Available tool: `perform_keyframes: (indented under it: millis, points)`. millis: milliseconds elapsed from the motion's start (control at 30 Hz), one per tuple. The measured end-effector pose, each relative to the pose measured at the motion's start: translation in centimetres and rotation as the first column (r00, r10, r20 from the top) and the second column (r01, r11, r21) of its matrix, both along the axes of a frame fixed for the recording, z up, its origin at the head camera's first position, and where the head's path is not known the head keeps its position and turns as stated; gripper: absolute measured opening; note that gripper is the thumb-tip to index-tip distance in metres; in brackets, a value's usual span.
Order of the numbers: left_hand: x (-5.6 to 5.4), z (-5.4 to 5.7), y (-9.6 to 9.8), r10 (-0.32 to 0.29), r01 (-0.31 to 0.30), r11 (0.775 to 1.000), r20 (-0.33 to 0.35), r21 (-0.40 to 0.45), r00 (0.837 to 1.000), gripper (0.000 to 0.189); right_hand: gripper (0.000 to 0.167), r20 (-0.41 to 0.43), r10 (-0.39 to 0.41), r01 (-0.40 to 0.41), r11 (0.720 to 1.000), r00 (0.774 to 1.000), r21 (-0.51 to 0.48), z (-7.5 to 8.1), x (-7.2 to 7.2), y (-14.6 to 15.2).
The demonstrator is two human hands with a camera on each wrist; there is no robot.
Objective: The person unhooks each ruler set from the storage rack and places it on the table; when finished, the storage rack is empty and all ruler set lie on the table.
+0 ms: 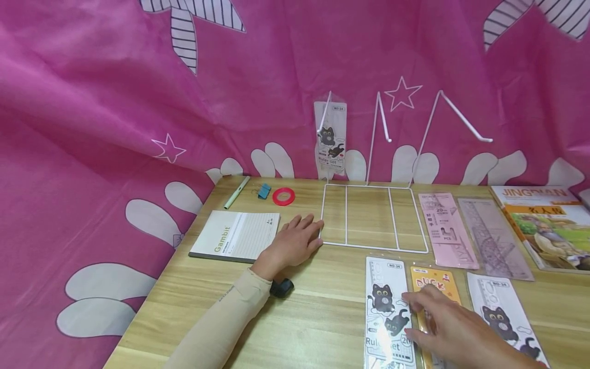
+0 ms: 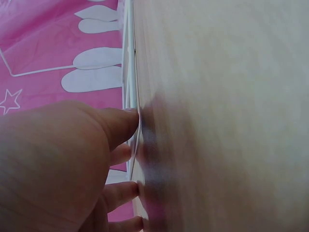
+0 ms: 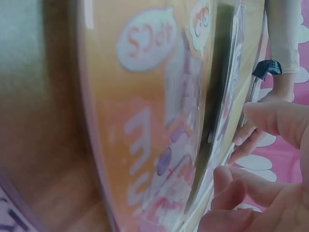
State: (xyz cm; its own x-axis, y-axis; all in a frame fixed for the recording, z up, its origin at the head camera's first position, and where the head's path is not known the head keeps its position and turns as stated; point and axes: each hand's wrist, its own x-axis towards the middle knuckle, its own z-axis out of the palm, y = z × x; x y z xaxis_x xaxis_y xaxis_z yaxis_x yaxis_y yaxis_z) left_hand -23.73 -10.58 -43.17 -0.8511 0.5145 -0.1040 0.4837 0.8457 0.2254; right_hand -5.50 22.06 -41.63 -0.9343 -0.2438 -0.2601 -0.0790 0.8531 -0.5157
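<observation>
My left hand [image 1: 292, 243] lies on the table at the left front corner of a white wire display rack [image 1: 375, 248]. Its fingers are spread and touch the rack's base wire. From the rack's left hook hangs a cat-print ruler set packet [image 1: 338, 120]. Above the near packets is my right hand [image 1: 449, 325], thumb and fingers apart, close to the right edge of a flat cat-print ruler set packet [image 1: 384, 307]. Partly under that hand lies an orange duck packet [image 1: 433, 279]. The right wrist view shows nothing between thumb and fingers.
Another cat packet [image 1: 500, 307] lies at right. Behind it are a pink ruler packet [image 1: 447, 230], a clear purplish packet [image 1: 495, 238] and a book [image 1: 548, 225]. Left are a notebook [image 1: 237, 236], red tape roll [image 1: 283, 196], blue binder clip [image 1: 264, 191] and green pen [image 1: 237, 192].
</observation>
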Motion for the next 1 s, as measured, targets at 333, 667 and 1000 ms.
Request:
perform_keyframes:
  millis: [333,667,1000]
  points:
    - [0.0,0.2,0.1,-0.004,0.004,1.000,-0.007,-0.005,1.000,0.057,0.042,-0.388,0.033,-0.066,0.995,0.921,-0.074,0.7,-1.5,-0.6]
    - [0.0,0.0,-0.2,0.003,-0.003,1.000,0.004,0.010,1.000,0.056,0.029,-0.472,0.047,-0.156,0.968,0.880,-0.196,2.2,-5.5,-1.0]
    - [0.1,0.1,-0.2,-0.006,0.006,1.000,-0.004,0.013,1.000,0.056,0.031,-0.528,0.005,-0.161,0.955,0.849,-0.249,3.2,-10.6,-2.2]
